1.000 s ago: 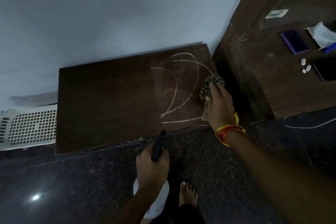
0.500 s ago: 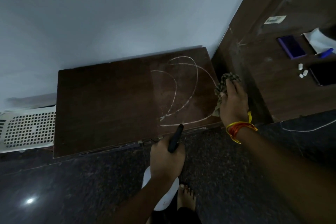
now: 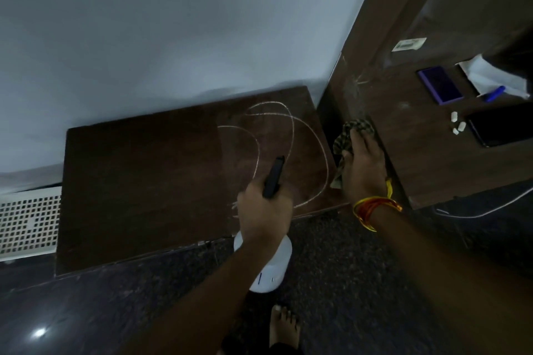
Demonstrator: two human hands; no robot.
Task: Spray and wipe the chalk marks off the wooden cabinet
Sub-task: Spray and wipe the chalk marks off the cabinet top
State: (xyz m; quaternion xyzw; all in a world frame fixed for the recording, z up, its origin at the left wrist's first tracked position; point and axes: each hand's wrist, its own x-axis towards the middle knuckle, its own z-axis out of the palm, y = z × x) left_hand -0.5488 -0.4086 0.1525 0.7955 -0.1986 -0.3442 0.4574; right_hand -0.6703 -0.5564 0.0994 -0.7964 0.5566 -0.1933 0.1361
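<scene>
2 fists — left hand point(image 3: 264, 210) hiding spray bottle point(image 3: 266, 265), right hand point(image 3: 364, 170) clutching half-covered cloth point(image 3: 350, 130).

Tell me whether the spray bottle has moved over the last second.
Yes. The spray bottle in the left hand has come forward over the cabinet front edge, its nozzle now above the chalk marks.

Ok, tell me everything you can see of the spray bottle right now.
The spray bottle has a white, plastic-looking round body with small dark marks near its base, and a black spray head whose long nozzle points up and away over the chalk marks on the wooden cabinet. The left hand grips its neck, hiding the trigger. The body hangs over the cabinet's front edge and the dark floor, touching neither as far as visible.
</scene>
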